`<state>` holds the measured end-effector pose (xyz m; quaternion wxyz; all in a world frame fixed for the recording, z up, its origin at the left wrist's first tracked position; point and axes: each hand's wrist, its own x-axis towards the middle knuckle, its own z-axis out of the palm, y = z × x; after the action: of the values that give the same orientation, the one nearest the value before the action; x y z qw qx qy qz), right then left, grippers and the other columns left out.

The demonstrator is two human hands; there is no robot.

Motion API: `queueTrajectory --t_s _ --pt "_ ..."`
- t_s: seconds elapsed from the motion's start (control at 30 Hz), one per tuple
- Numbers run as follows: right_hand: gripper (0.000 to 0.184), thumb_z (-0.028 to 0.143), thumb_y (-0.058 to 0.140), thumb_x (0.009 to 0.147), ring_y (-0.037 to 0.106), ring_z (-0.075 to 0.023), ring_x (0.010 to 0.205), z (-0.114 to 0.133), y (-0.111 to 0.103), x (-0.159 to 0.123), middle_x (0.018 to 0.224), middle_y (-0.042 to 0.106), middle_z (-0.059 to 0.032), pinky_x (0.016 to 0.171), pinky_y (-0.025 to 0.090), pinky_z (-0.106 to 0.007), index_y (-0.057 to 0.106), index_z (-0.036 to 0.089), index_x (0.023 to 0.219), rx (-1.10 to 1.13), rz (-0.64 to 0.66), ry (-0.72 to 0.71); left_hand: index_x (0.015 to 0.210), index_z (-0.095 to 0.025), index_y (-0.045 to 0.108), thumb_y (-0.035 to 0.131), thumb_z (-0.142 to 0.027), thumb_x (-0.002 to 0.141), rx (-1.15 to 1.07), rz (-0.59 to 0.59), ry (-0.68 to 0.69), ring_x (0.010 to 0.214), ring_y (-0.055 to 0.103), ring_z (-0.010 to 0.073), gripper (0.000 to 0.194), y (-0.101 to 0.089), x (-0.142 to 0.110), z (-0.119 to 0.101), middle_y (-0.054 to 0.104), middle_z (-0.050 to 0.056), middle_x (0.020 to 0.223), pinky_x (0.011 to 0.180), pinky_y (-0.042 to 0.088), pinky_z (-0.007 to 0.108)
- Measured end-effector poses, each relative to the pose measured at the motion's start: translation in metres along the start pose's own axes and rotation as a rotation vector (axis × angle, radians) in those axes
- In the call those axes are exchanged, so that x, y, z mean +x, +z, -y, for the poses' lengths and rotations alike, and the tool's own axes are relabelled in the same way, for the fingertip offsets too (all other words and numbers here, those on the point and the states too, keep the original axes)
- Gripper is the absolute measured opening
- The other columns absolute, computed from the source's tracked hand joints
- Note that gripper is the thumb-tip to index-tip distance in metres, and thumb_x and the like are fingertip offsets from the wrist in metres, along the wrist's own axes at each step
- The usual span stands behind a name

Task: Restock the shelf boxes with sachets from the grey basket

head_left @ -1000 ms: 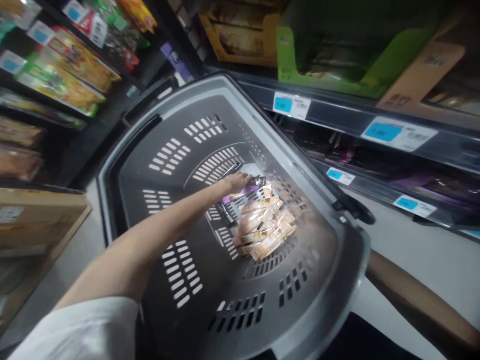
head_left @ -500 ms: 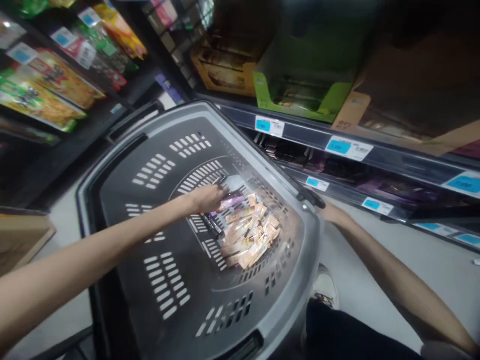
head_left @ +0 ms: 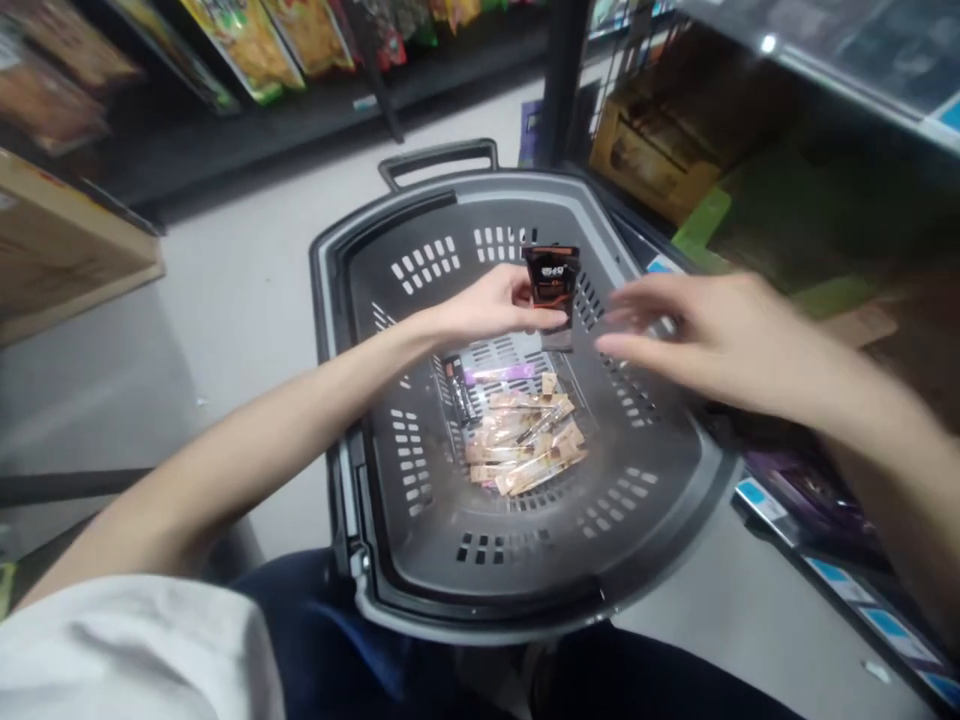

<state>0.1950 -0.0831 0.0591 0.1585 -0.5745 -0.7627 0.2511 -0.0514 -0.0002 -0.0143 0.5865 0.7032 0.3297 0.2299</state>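
Observation:
A small black snack packet (head_left: 553,280) with white and orange print stands upright in my left hand (head_left: 506,305), thumb across its front, above the inside of the grey shopping basket (head_left: 360,590). To its right my right hand (head_left: 675,320), blurred, hovers over the basket's right rim, fingers apart and holding nothing. On the basket floor lies a pile of beige and clear snack packets (head_left: 525,440). Beside the pile are a purple packet (head_left: 501,374) and another black packet (head_left: 459,390).
Shelves with green display boxes (head_left: 701,225) and blue price tags (head_left: 761,498) run along the right. Bagged snacks (head_left: 247,45) fill a shelf at the back left. A cardboard box (head_left: 71,250) stands at the left. The basket's handle (head_left: 439,160) sticks out at the back.
My left hand has risen from the basket floor with a black packet. My right hand has come from the rim's outer side to above it. The view has turned left.

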Motion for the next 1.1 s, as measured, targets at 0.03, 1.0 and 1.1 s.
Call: queueTrajectory --t_s 0.03,1.0,1.1 --pt "0.053 0.046 0.082 0.078 0.072 -0.0342 0.102 0.009 0.016 0.024 0.107 0.077 -0.0125 0.096 0.055 -0.055 0.073 0.016 0.120 -0.010 0.088 -0.049 0.093 -0.009 0.065 0.078 -0.036 0.085 -0.034 -0.044 -0.006 0.070 0.060 0.0084 0.031 -0.002 0.000 -0.002 0.067 0.004 0.082 0.068 0.048 0.024" --pt "0.026 0.036 0.088 0.073 0.066 -0.0151 0.074 0.001 0.070 0.039 0.086 0.076 -0.0047 0.060 0.048 -0.027 0.075 0.017 0.085 0.893 -0.020 0.061 0.085 -0.017 0.056 0.086 -0.046 0.076 -0.227 -0.231 0.115 0.055 0.055 0.0040 0.043 0.000 -0.007 -0.005 0.062 -0.002 0.076 0.051 0.045 0.019" --pt "0.030 0.036 0.089 0.072 0.065 -0.0147 0.074 0.006 0.070 0.038 0.088 0.075 -0.0048 0.060 0.048 -0.027 0.074 0.017 0.090 0.904 -0.034 0.092 0.081 -0.018 0.049 0.087 -0.046 0.075 -0.217 -0.267 0.140 0.052 0.056 0.0046 0.047 0.000 -0.007 -0.005 0.060 -0.005 0.070 0.051 0.046 0.020"
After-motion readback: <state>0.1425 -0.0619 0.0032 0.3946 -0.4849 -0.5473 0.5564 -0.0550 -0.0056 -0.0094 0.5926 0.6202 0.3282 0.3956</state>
